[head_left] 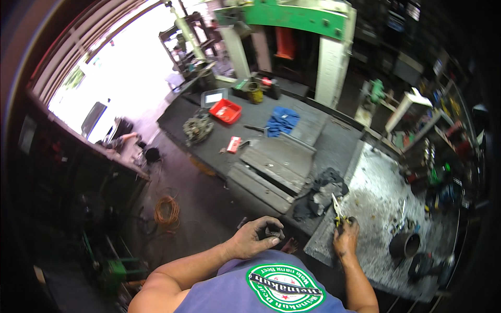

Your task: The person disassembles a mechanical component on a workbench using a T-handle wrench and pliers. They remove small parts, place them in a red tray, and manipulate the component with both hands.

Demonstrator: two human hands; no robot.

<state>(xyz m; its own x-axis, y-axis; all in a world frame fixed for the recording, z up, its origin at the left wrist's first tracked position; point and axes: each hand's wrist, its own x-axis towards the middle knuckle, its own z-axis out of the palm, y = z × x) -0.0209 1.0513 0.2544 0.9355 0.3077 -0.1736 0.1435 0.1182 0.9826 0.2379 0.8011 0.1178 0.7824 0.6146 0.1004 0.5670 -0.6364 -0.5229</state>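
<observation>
My right hand (pixel 346 241) is closed round the yellow-and-black handles of a pair of pliers (pixel 336 205). Their long pale jaws point away from me, over the edge of the metal-topped bench. Close in front of my body, my left hand (pixel 252 239) is curled, thumb toward fingertips. A small dark piece (pixel 273 232) shows between those fingers, too unclear to name. Crumpled dark rags (pixel 327 192) lie just beyond the pliers. A grey metal plate assembly (pixel 276 164) with a long dark slot rests on the dark workbench in front of me.
On the dark workbench (pixel 209 148) are a red tray (pixel 226 111), a blue cloth (pixel 282 121), a red-and-white box (pixel 234 144) and a greasy metal part (pixel 198 128). A metal ring (pixel 404 244) and tools cover the right bench. An orange cable (pixel 167 210) coils on the floor.
</observation>
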